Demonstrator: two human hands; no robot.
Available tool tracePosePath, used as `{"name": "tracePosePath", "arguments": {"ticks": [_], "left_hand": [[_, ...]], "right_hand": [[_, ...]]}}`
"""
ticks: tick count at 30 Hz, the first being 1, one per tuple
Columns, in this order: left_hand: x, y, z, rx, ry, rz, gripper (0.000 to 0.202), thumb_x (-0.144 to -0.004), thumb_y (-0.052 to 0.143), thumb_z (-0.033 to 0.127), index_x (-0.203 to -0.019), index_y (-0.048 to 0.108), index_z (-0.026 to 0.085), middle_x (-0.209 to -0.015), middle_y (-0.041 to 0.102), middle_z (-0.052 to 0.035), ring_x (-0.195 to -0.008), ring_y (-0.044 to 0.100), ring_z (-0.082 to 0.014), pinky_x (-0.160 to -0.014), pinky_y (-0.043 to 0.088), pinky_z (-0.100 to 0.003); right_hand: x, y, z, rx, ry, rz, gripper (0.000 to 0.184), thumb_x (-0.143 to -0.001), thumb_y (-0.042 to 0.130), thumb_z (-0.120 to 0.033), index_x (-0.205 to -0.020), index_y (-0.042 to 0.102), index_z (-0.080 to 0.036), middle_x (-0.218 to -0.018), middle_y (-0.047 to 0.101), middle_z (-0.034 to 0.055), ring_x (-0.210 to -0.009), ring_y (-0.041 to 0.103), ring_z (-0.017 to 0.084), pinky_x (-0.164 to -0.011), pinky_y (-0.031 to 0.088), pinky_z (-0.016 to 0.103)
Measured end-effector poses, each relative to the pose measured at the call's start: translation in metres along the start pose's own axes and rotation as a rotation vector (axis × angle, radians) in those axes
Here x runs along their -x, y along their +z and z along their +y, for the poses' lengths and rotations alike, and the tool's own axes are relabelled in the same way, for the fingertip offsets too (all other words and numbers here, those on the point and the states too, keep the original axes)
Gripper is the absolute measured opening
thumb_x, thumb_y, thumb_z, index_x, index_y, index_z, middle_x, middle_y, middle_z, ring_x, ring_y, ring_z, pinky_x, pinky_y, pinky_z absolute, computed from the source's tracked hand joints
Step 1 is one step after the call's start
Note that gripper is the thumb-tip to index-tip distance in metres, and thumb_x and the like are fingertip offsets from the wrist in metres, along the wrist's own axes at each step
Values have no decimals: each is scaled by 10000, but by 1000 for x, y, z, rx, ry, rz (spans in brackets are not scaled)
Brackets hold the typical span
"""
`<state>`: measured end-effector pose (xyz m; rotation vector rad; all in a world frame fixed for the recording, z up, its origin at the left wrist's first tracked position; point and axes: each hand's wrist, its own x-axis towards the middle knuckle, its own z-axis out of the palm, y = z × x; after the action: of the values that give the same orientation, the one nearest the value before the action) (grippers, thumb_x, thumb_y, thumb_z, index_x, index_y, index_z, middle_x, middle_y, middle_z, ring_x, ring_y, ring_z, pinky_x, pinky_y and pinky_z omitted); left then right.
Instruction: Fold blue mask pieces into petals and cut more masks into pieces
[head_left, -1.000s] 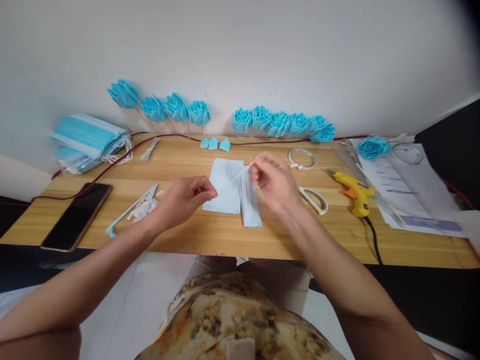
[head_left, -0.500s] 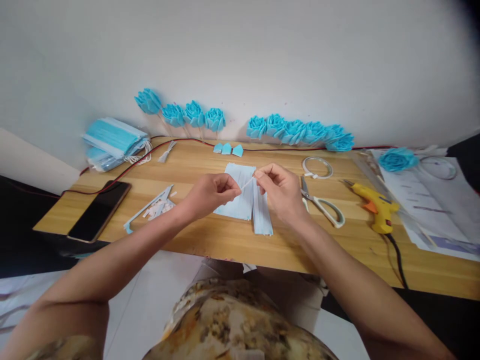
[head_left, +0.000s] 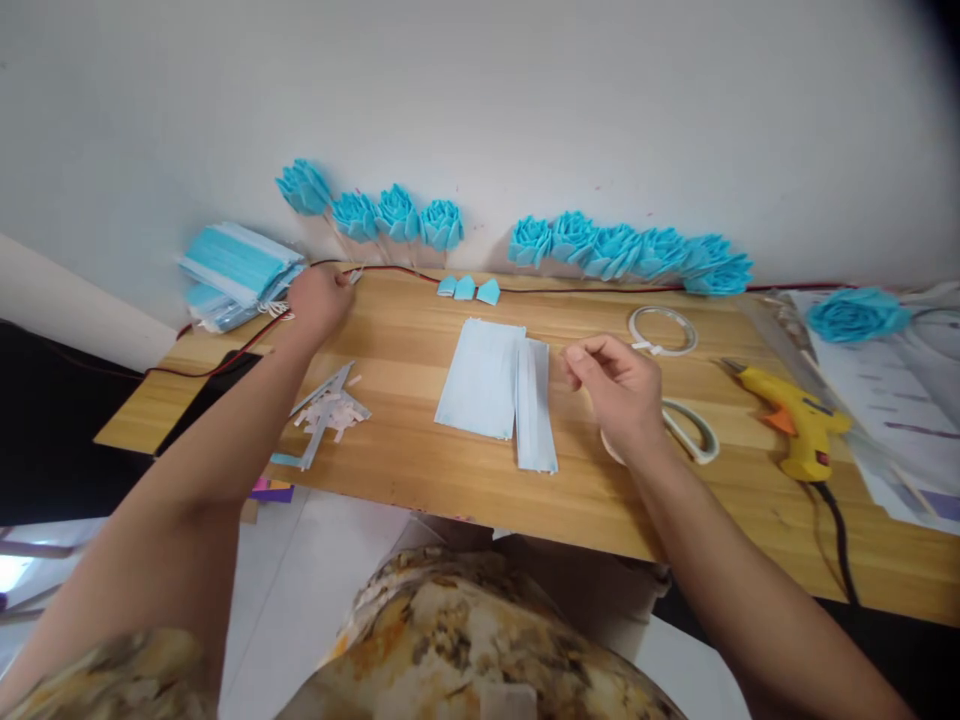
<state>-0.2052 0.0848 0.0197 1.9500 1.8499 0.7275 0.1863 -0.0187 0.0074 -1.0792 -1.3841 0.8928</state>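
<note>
Parting: two hands, nearly together half a second ago with a white strip between them, now well apart. Item, left hand (head_left: 321, 300): shifted to the far left of the table (head_left: 405, 460), fingers drawn together at the white ties (head_left: 357, 273), beside the stacked masks (head_left: 240, 265); whether it pinches one cannot be told. Item, right hand (head_left: 615, 385): raised right of the middle, fingers curled, thumb pressed toward the forefinger — anything pinched there is too small to tell. Item, pale blue sheet (head_left: 481, 380): flat near the middle, in the same place, touched by neither hand. Item, narrow folded piece (head_left: 535, 410): along the sheet's right side. Bearing on the work: the strip is no longer stretched between both hands; attention appears to pass to the ties — the sheet lies idle. Surroundings: blue petals (head_left: 465, 288), far; scraps (head_left: 334, 410), near left; scissors (head_left: 705, 452), partly behind the right hand; roll of tape (head_left: 648, 348) and glue gun (head_left: 808, 435), right.
</note>
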Motion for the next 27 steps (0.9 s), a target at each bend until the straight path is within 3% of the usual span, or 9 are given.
{"name": "tracePosePath", "arguments": {"ticks": [3, 6, 10, 13, 17, 19, 22, 27], "left_hand": [[-3, 11, -9, -214, -166, 170, 281, -870, 490, 314, -813, 651, 91, -707, 627, -9, -981, 574, -197, -781, 293, -318], [-4, 19, -12, -435, -297, 187, 252, -833, 524, 260, -922, 692, 94, -925, 706, -102, -983, 601, -253, -780, 348, -332], [2, 20, 7, -495, -285, 211, 213, -839, 531, 238, -918, 694, 125, -1051, 716, -173, -978, 616, -303, -798, 408, -373], [25, 23, 54, -295, -137, 203, 157, -833, 577, 269, -852, 678, 150, -954, 713, -109, -895, 618, -245, -774, 425, -329], [68, 35, 126, 230, 23, -127, 192, -831, 613, 345, -755, 652, 173, -703, 653, -17, -657, 540, -139, -609, 395, -252], [83, 41, 148, 347, 72, -211, 177, -807, 631, 332, -730, 652, 174, -673, 638, -7, -621, 508, -121, -579, 376, -242], [92, 48, 160, 408, 112, -271, 147, -776, 639, 309, -720, 658, 174, -637, 607, 3, -595, 480, -113, -560, 363, -243], [97, 46, 155, 430, 128, -286, 171, -780, 630, 333, -726, 661, 174, -635, 575, 5, -589, 457, -112, -552, 349, -250]], "right_hand": [[-3, -2, 9, 24, 18, 21, 181, -859, 704, -356, -740, 660, -227, -646, 614, -21, -561, 516, 115, -549, 435, 276], [-7, -4, 8, 32, 29, 23, 187, -853, 702, -357, -727, 652, -228, -636, 612, -23, -551, 513, 113, -538, 435, 272], [-6, -5, 8, 22, 39, 16, 176, -859, 702, -343, -730, 659, -232, -645, 618, -23, -555, 518, 109, -535, 435, 267], [-4, -2, 9, 5, 43, -4, 158, -874, 694, -339, -760, 687, -228, -679, 640, -21, -580, 536, 104, -562, 459, 262], [-9, 11, -2, 1, 114, -140, 195, -879, 685, -392, -972, 749, -233, -818, 719, 8, -673, 616, 121, -615, 528, 271], [-15, 19, -12, -26, 142, -240, 247, -856, 705, -427, -998, 743, -229, -856, 734, 20, -709, 638, 131, -618, 541, 268], [-21, 29, -27, -71, 135, -281, 271, -855, 693, -480, -860, 710, -209, -793, 718, 18, -650, 609, 119, -572, 516, 255], [-18, 32, -35, -10, 54, -177, 293, -857, 695, -429, -683, 610, -208, -646, 648, -16, -550, 529, 93, -546, 451, 251]]}}
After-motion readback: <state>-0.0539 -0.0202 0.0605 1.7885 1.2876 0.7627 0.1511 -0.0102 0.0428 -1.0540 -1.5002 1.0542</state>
